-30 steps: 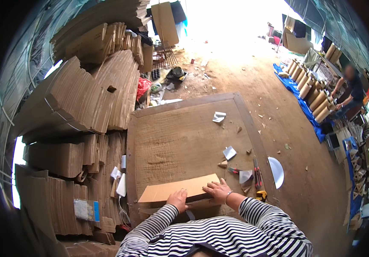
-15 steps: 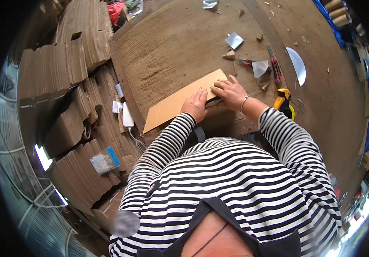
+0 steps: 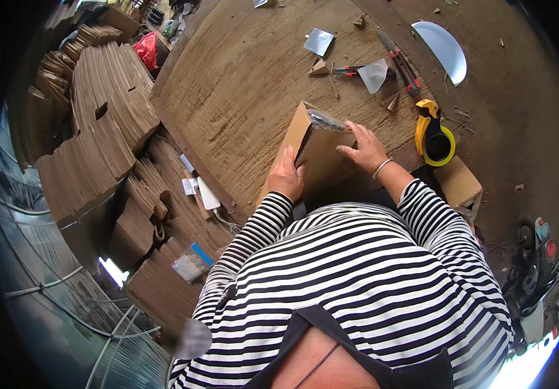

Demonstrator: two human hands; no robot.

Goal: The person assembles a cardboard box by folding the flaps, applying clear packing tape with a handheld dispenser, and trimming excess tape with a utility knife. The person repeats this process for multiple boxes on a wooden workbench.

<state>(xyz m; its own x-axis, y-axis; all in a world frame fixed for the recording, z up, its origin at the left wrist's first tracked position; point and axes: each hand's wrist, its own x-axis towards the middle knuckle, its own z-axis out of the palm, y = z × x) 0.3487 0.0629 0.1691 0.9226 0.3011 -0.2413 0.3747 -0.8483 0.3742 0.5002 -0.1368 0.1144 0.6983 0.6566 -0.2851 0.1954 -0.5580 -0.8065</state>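
Observation:
A brown cardboard box stands tilted up on the worn wooden board in front of me. Shiny clear plastic shows in the gap at its far end. My left hand grips the box's left side, with the thumb pointing up along its edge. At the far right corner, my right hand touches the box with fingers stretched and thumb apart. What lies under the plastic cannot be made out.
Beyond the box lie a red-and-black utility knife, a silvery square and a whitish scrap. A yellow tape dispenser is on the right. Stacked cardboard fills the left, near a white power bank.
The box, lying flat before, has been tipped up, bringing its broad face and plastic-filled end into sight. My right hand has shifted to its right edge. The view has also swung.

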